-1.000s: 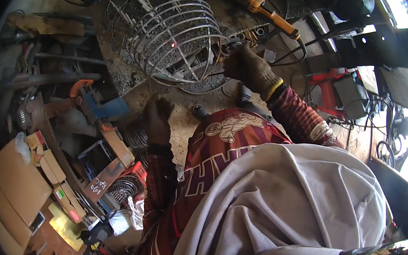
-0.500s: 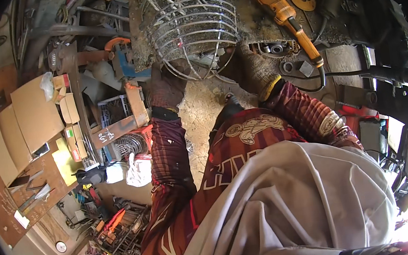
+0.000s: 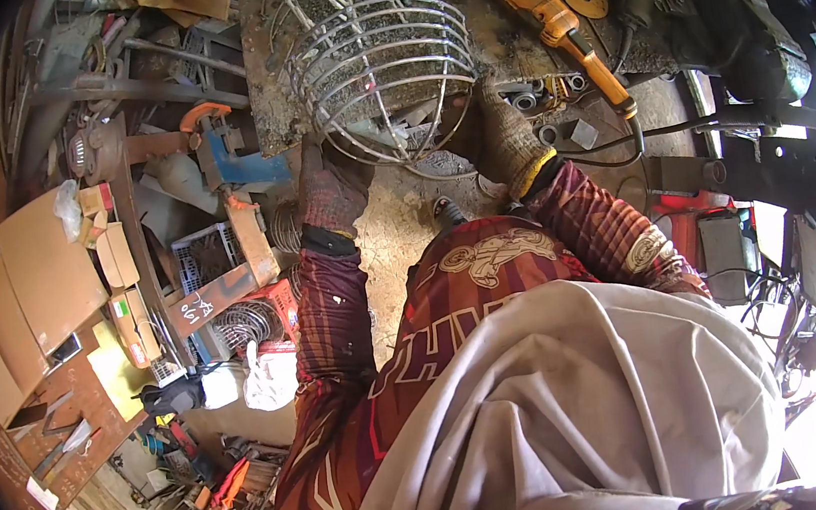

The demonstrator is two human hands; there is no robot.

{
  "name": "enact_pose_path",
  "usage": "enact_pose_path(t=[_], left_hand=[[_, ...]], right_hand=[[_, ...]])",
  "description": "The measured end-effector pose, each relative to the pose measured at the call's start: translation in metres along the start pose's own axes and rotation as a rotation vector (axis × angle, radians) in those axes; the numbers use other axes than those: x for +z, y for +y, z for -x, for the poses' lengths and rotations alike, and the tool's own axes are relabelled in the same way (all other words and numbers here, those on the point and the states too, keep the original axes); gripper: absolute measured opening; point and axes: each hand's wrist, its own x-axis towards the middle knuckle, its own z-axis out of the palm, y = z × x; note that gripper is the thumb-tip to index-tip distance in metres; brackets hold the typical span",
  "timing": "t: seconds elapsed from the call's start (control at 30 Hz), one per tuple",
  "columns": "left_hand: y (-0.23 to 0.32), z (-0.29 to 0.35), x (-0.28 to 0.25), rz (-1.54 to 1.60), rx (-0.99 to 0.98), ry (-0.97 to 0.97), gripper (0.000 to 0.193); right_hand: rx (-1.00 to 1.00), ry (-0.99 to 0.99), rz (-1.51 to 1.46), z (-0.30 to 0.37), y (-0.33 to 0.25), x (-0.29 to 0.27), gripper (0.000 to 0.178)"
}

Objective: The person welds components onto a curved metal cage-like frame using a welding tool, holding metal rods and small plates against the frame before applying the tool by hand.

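**Both gloved hands on the wire cage at the bench**

I stand over the bench (image 3: 544,38) and I hold the wire cage (image 3: 377,67), which lies on its side in the upper middle of the frame. My left hand (image 3: 330,185), in a dark glove, has its grip clenched on the lower left rim of the cage. My right hand (image 3: 500,134), in a grey glove with a yellow cuff, presses at the lower right rim; I cannot tell if its fingers close around a wire or around some small tool, because the glove hides this.

I judge that the step in hand is steadying the cage to work on its rim. The next move, I think, calls for a firm left hold, so the round cage does not roll, and careful fingers between the thin wires.

An orange angle grinder (image 3: 542,13) lies near, in the upper right, not touched.
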Motion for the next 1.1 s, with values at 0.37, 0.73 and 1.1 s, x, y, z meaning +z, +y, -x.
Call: enact_pose_path(t=[0.37,0.73,1.1], left_hand=[[0.0,0.006,-0.026,0.015,-0.122,-0.01,0.055],[-0.096,-0.002,-0.294,-0.693,-0.569,-0.305,0.04],[-0.075,0.039,-0.317,-1.326,-0.379,-0.356,0.024]], right_hand=[[0.0,-0.243,-0.061,0.012,0.01,-0.037,0.062],[-0.197,0.147,0.48,0.116,0.004,-0.038,0.036],[-0.904,0.534,1.217,0.128,-0.172,-0.023,0.047]])
